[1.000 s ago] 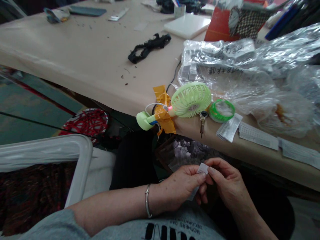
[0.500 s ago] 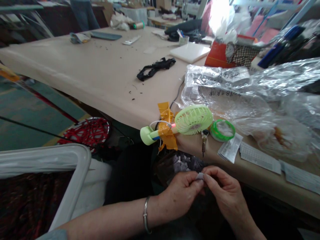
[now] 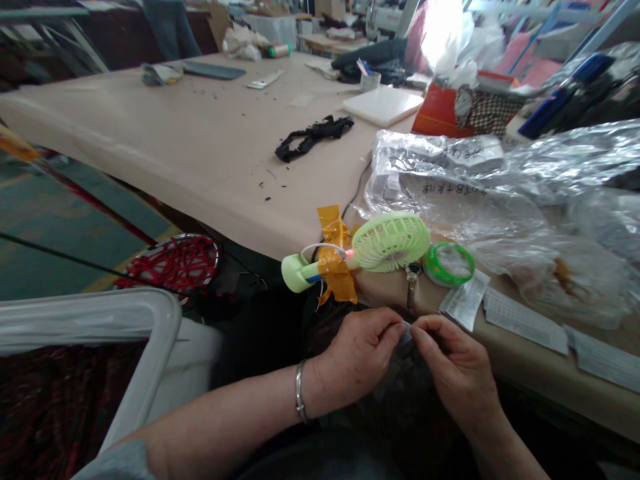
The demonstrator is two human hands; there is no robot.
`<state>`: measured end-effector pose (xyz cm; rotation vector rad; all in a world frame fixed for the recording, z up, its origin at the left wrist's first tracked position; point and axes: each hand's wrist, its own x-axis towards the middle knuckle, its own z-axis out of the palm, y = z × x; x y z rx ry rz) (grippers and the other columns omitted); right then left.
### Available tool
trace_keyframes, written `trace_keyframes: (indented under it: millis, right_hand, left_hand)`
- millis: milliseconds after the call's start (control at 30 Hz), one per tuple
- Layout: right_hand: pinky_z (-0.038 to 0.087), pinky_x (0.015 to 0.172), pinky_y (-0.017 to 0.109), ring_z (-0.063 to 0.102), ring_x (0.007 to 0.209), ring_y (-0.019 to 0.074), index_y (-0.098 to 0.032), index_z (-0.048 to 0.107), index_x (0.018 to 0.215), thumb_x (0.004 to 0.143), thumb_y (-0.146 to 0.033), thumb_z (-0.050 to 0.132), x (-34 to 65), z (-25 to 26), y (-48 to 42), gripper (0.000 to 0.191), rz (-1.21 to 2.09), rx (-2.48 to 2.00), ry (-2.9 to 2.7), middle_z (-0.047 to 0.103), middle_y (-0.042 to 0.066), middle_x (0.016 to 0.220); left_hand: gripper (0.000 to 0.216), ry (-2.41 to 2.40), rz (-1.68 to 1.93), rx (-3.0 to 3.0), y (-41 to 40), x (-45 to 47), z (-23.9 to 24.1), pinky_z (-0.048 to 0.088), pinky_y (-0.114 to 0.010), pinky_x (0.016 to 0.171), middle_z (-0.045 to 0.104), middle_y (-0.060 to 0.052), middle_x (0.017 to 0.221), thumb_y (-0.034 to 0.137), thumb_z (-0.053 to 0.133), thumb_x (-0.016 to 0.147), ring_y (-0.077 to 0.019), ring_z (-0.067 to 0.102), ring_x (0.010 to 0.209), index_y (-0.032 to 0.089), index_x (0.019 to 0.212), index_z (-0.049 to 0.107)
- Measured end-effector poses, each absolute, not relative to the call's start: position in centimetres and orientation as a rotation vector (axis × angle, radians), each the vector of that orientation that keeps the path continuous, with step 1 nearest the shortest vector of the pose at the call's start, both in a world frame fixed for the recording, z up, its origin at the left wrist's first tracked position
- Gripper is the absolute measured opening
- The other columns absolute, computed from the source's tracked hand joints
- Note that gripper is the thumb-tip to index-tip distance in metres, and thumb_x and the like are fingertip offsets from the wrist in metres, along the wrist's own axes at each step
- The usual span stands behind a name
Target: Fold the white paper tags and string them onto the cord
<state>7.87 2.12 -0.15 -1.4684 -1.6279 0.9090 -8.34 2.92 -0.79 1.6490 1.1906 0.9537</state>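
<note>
A small pale grey piece (image 3: pixel 407 333), perhaps cloth, is pinched between my two hands; its exact kind does not show. My left hand (image 3: pixel 356 353) grips it with thumb and forefinger, the other fingers curled. From the other side my right hand (image 3: pixel 456 363) pinches it too, fingertips almost touching the left ones. Just beyond the hands, a thin metal-tipped tool (image 3: pixel 411 285) hangs at the table edge, partly behind my fingers. Above it a light green fan (image 3: pixel 391 241) is fixed to the edge with orange tape (image 3: pixel 337 273).
A green tape ring (image 3: pixel 449 263), paper slips (image 3: pixel 524 320) and clear plastic bags (image 3: pixel 450 180) lie along the right edge of the table (image 3: pixel 190 147). Black fabric (image 3: pixel 313 138) rests farther in. A white bin (image 3: pixel 173 333) with dark red contents and a basket (image 3: pixel 175 261) stand left.
Both hands have risen a little toward the table edge, the grey piece still between them. They now cover the tool's tip and the grey scraps seen below before.
</note>
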Motion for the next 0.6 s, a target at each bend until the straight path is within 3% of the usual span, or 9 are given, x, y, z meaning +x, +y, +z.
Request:
trace_keyframes:
  millis: [600]
  right_hand:
    - [0.046,0.059,0.021,0.057,0.062,0.0116,-0.020,0.060,0.082,0.090,-0.027,0.052,7.74,-0.40,2.84,0.013,0.690,-1.400,-1.755,0.061,-0.001,0.069]
  left_hand:
    - [0.022,1.219,0.970,1.691,3.66,-8.30,-0.70,0.041,-0.019,0.062,0.063,0.001,0.068,0.024,0.049,0.091,-0.0085,0.055,0.064,0.017,0.077,0.065]
